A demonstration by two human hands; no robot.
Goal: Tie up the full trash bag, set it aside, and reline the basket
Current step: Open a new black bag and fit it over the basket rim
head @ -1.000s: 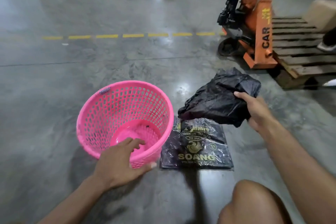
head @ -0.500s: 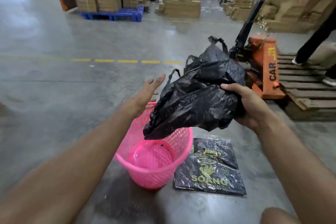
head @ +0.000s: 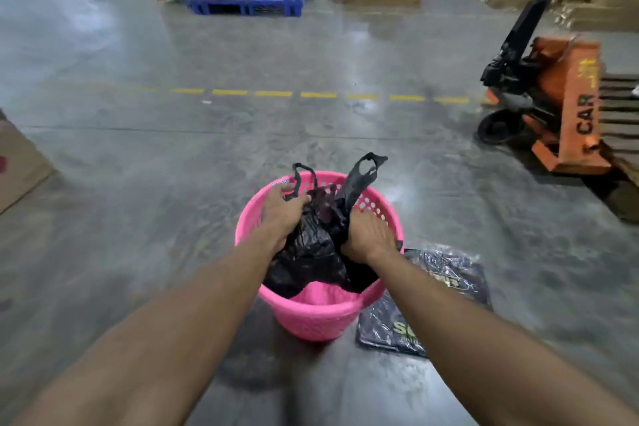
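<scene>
Black crinkled plastic liner bag [head: 311, 245], aloft a moment ago, is now being pushed down into the pink perforated plastic basket [head: 321, 318] on the concrete floor, left hand [head: 281, 214] and right hand [head: 368, 235] both gripping it as relining is getting under way.

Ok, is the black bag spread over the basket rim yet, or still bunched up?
Still bunched. The black bag sits crumpled inside the pink basket, both handles sticking up, rim bare.

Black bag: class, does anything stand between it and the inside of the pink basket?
Nothing visible does. The black bag already sits partly inside the pink basket, with the left hand and right hand gripping it.
</scene>
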